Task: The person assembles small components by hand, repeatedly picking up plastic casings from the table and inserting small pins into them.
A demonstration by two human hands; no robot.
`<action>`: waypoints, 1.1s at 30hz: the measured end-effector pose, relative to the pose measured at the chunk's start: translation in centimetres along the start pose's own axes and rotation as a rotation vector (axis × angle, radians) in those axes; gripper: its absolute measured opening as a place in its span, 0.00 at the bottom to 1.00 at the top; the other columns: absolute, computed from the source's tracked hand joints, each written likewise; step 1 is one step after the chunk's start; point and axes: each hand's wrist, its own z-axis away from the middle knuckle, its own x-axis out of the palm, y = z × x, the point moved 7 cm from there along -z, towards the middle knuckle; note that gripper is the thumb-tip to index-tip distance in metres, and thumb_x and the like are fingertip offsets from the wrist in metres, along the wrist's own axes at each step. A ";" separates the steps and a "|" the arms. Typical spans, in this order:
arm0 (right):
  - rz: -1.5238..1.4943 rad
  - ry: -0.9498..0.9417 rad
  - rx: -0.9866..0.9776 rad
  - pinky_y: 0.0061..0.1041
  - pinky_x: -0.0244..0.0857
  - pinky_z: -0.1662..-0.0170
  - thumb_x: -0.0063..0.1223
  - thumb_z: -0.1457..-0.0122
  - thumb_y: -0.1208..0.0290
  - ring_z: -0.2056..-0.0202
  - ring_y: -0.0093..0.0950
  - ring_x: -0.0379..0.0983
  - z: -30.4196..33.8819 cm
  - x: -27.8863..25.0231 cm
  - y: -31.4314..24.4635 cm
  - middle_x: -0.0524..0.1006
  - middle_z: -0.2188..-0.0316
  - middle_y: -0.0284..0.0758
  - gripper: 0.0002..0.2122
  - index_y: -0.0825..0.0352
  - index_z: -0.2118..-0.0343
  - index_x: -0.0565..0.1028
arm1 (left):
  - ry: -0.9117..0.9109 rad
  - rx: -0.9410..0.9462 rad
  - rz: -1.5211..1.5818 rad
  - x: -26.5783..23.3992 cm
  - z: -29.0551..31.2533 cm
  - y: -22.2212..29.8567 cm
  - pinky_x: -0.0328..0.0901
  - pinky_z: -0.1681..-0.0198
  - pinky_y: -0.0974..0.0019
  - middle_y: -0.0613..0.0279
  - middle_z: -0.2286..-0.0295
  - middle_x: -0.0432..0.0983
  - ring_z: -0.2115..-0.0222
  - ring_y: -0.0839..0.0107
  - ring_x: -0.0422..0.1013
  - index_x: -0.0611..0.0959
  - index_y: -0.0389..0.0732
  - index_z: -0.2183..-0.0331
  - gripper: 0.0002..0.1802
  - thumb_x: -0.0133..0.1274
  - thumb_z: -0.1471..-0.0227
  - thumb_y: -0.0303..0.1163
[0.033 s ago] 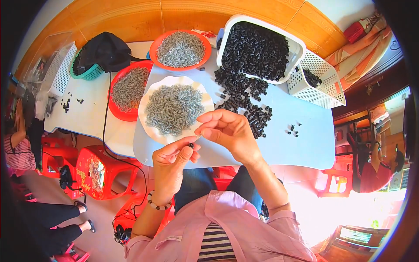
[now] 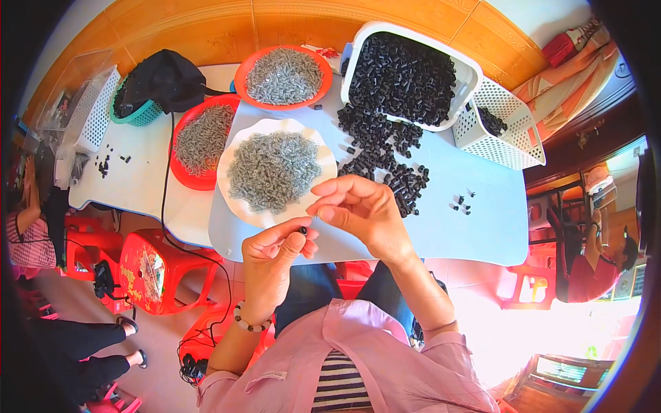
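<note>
The little black piece [image 2: 303, 230], pinched in the left hand [image 2: 266, 267] near the wavy white plate [image 2: 229, 196], is probably light, hard and a bit slippery, so grip its sides; the right hand [image 2: 367, 215] pinches closed, on what I can't tell.

The left hand [image 2: 268, 260] points to one o'clock, thumb [image 2: 295, 244] and finger [image 2: 277, 232] pinching. The right hand [image 2: 366, 217] points to ten o'clock, pinching too.

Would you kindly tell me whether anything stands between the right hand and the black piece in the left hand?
Nothing visible does: only a small open gap shows between the right hand and the black piece in the left hand. The plate lies beyond.
</note>
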 end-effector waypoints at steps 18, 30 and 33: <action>0.579 0.157 -0.241 0.23 0.68 0.63 0.62 0.50 0.83 0.71 0.22 0.69 5.6 -0.8 -2.3 0.84 0.69 0.31 0.17 0.66 0.55 0.82 | -0.160 0.004 -0.129 2.2 1.7 -2.7 0.70 0.67 0.72 0.58 0.68 0.81 0.73 0.75 0.73 0.83 0.34 0.54 0.18 0.59 0.42 0.35; 0.889 0.186 -0.448 0.21 0.66 0.70 0.65 0.54 0.85 0.72 0.24 0.69 7.8 -1.2 -3.7 0.78 0.74 0.29 0.18 0.61 0.58 0.84 | -0.230 -0.132 -0.023 3.5 2.1 -4.1 0.68 0.68 0.73 0.59 0.71 0.81 0.74 0.76 0.72 0.83 0.33 0.54 0.19 0.58 0.42 0.38; 1.052 0.083 -0.530 0.24 0.68 0.67 0.65 0.55 0.84 0.70 0.27 0.70 7.7 -0.6 -3.8 0.80 0.69 0.29 0.18 0.62 0.59 0.84 | -0.238 -0.121 -0.086 3.7 2.0 -4.3 0.68 0.68 0.72 0.59 0.71 0.80 0.74 0.76 0.72 0.83 0.32 0.55 0.19 0.58 0.42 0.37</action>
